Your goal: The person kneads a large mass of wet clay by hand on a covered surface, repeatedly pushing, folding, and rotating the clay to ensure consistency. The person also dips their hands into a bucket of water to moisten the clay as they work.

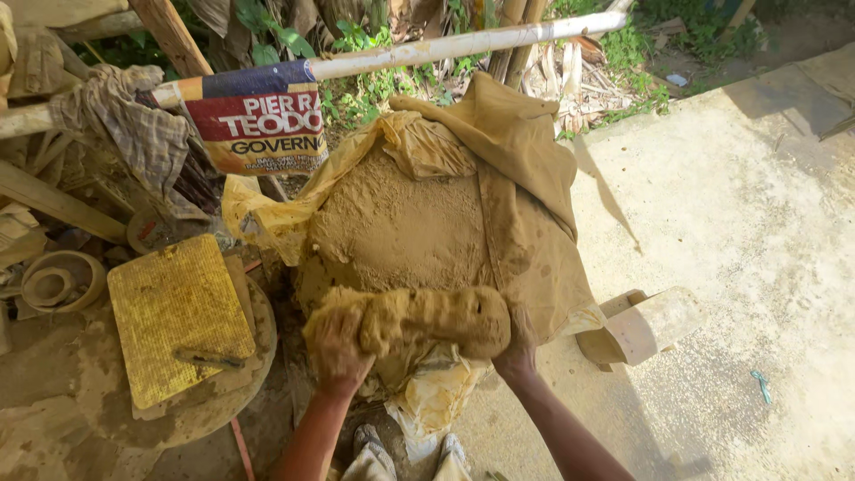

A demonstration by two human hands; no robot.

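A long lump of wet brown clay (427, 319) is held up in front of a big clay mound (396, 218). My left hand (337, 347), smeared with clay, grips the lump's left end. My right hand (517, 349) holds its right end from behind, mostly hidden by the lump. The mound sits in yellow plastic sheeting (267, 214) and is partly covered by a brown cloth (525, 187) folded back to the right.
A yellow textured board (174, 312) with a small tool lies on a round clay-caked wheel (205, 410) at left. A bamboo rail (463, 43) with a printed banner (258, 120) and rags crosses behind. A wooden block (646, 325) rests on the concrete floor (748, 267). My feet (405, 454) are below.
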